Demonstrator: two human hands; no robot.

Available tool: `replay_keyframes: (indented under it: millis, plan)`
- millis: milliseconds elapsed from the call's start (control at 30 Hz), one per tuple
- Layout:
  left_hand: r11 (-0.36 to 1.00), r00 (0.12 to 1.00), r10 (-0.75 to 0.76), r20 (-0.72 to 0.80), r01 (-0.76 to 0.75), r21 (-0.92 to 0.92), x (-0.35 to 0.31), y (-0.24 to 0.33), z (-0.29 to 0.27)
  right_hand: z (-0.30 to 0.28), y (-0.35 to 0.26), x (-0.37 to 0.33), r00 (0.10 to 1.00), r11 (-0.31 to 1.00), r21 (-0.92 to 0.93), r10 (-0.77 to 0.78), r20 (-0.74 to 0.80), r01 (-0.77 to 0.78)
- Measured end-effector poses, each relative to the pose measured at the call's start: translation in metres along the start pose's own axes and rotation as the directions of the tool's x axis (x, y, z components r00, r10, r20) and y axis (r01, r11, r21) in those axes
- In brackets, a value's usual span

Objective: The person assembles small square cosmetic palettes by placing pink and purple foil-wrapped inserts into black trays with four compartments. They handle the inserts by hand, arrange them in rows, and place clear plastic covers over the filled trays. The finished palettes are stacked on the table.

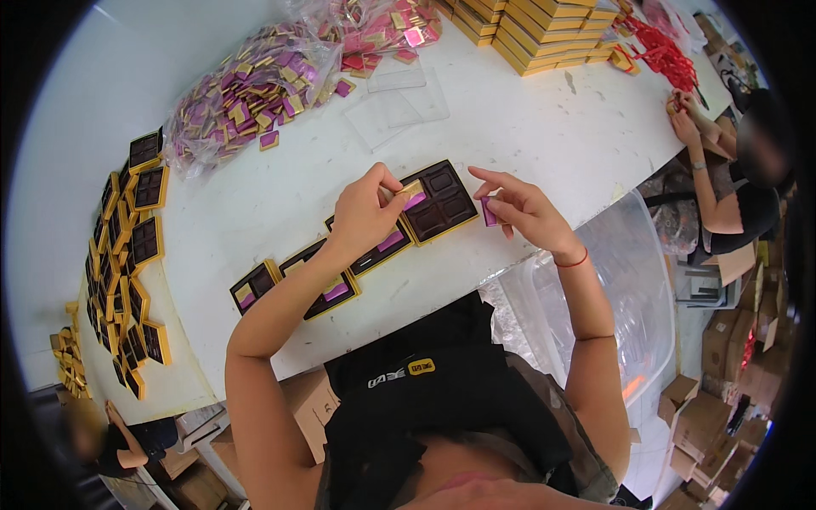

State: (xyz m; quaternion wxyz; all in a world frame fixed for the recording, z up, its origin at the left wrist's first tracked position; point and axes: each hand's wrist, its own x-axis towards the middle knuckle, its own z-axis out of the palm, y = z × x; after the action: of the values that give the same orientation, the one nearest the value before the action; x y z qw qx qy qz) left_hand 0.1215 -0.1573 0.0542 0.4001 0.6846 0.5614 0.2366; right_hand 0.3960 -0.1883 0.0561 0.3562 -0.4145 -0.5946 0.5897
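My left hand (365,208) pinches a small purple-and-gold wrapped square (414,195) over the left edge of a yellow box with a dark compartmented tray (442,200). That box's other compartments show bare. My right hand (533,218), just right of the box, is closed on another purple-and-gold wrapped square (490,212), held between thumb and fingers. A second box (367,259), partly under my left forearm, has a purple square in it. Further left lie a third box (330,296) and a fourth box (255,285), each with wrapped squares showing; my forearm hides parts of the row.
A plastic bag of purple-and-gold squares (255,93) lies at the back, with a bag of pinkish-red ones (382,25) behind. Clear plastic sheets (395,106), stacked yellow boxes (548,34) and red ribbons (663,55) are nearby. Many dark-trayed boxes (119,229) stand left. People sit at both sides.
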Motion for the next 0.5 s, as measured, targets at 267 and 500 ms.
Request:
replay_keyframes:
  millis: [267, 500]
  plan:
    - [0.896, 0.906, 0.384, -0.175, -0.321, 0.305, -0.001, -0.012, 0.02, 0.007, 0.006, 0.037, 0.978, 0.878, -0.434, -0.2, 0.055, 0.203]
    - [0.754, 0.864, 0.504, 0.027, -0.455, 0.473, -0.033, -0.012, 0.03, 0.017, 0.001, 0.041, 0.917, 0.771, -0.503, -0.375, 0.134, 0.389]
